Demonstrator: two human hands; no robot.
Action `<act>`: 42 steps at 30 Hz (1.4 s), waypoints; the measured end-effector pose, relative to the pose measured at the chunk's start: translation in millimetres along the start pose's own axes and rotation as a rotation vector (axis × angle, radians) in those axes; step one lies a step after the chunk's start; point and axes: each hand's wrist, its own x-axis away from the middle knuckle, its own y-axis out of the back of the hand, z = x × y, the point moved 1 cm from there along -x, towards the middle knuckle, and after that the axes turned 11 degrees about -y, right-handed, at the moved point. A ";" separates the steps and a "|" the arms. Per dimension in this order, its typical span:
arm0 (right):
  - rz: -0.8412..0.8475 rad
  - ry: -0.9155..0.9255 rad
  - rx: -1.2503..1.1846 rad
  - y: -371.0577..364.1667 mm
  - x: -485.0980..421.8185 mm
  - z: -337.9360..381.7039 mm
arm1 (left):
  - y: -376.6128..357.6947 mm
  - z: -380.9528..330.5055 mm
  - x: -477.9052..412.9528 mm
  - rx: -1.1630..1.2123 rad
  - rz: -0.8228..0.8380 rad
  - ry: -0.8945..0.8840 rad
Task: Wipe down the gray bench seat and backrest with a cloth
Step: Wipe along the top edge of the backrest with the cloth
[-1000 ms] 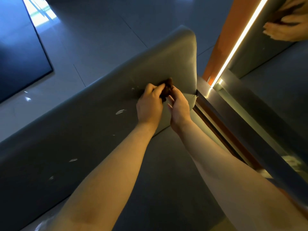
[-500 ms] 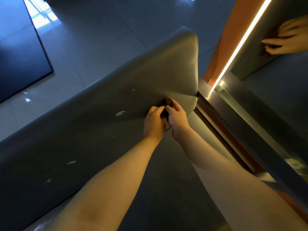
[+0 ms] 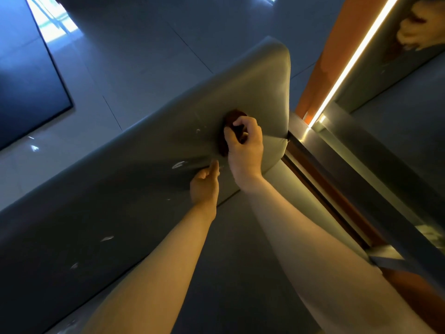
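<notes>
The gray bench backrest runs diagonally from the lower left to a rounded end at the upper middle, with pale scuff marks on it. The gray seat lies below it, between my forearms. A dark brown cloth is bunched against the backrest near its right end, and my right hand grips it, fingers curled over it. Just below and to the left, my left hand rests with straight fingers against the backrest and holds nothing. Most of the cloth is hidden under my right hand.
A metal rail and a lit strip with an orange panel run along the right of the bench. A mirrored wall reflects a hand at the top right. Glossy tiled floor lies beyond the backrest.
Both hands held the cloth together before. Now my left hand has let go and dropped lower on the backrest, while my right hand has carried the cloth up along the backrest.
</notes>
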 end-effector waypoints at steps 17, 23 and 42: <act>-0.124 -0.419 -0.033 20.9 10.0 -54.7 | -2.6 0.9 -6.8 -0.012 0.072 0.170; -0.051 -0.113 0.047 3.5 0.5 -35.4 | -5.7 12.1 -9.0 -0.062 0.097 0.072; -0.191 -0.634 -0.255 58.7 -12.5 -78.2 | -14.3 10.0 -3.9 -1.157 0.335 -0.993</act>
